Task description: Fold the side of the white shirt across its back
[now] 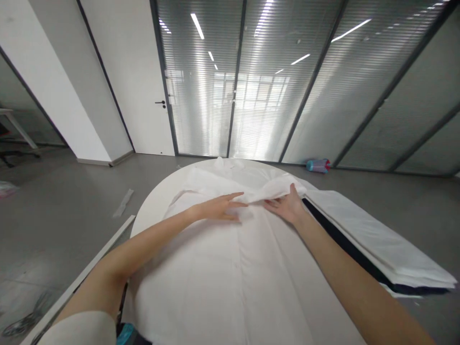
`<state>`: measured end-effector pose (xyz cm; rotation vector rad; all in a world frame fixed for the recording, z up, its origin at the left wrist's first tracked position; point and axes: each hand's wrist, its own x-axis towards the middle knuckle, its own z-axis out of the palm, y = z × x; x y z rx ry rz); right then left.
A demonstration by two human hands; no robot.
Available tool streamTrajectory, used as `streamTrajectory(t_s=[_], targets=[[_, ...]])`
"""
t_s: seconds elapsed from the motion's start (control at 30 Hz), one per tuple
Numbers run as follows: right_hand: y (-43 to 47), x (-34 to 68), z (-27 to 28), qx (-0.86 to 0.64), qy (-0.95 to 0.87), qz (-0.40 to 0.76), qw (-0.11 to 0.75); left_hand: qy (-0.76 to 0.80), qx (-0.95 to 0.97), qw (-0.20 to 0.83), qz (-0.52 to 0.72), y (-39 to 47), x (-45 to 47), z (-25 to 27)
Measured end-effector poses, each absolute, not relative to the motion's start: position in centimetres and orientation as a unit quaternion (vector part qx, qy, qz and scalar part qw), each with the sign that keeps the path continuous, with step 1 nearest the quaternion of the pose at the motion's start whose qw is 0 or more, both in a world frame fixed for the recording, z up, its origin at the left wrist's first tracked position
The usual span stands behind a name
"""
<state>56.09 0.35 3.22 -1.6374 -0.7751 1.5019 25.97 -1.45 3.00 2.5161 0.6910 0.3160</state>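
Nearest the camera, two bare forearms are extended over a round white counter. A white garment is spread flat across it, its long axis running from the near edge straight away, with the collar end pointed toward the glass wall; a buttoned seam is seen down its middle. The cloth is plain white, thin and faintly creased. The left hand is laid flat on the garment, fingers straight and slightly apart. Just beside it, the right hand is closed on a raised fold of the cloth, fingers pinched together. To the right, a stack of folded white cloths is seen. Farther off, a blue bottle lies on the floor.
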Motion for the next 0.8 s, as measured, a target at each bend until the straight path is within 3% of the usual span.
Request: streamTrajectory(t_s=[0.17,0.27,0.43,0.63,0.8], targets=[[-2.2,56.5,3.3,-0.667,-0.196,0.550,0.462,0.482,0.858,0.122,0.133,0.3,18.6,0.4],[-2.8,56.0,3.3,-0.640,-0.221,0.528,0.512,0.554,0.819,0.123,0.080,2.2,15.2,-1.5],[-2.6,55.6,3.5,-0.641,-0.203,0.509,0.538,0.541,0.826,0.146,0.069,3.3,12.9,-2.7],[-3.3,56.0,4.6,-0.567,-0.263,0.529,0.574,0.586,0.798,0.087,0.105,2.8,10.3,-2.3],[-4.8,56.6,5.2,-0.579,-0.203,0.578,0.537,0.522,0.842,0.115,0.079,2.2,11.6,-1.9]])
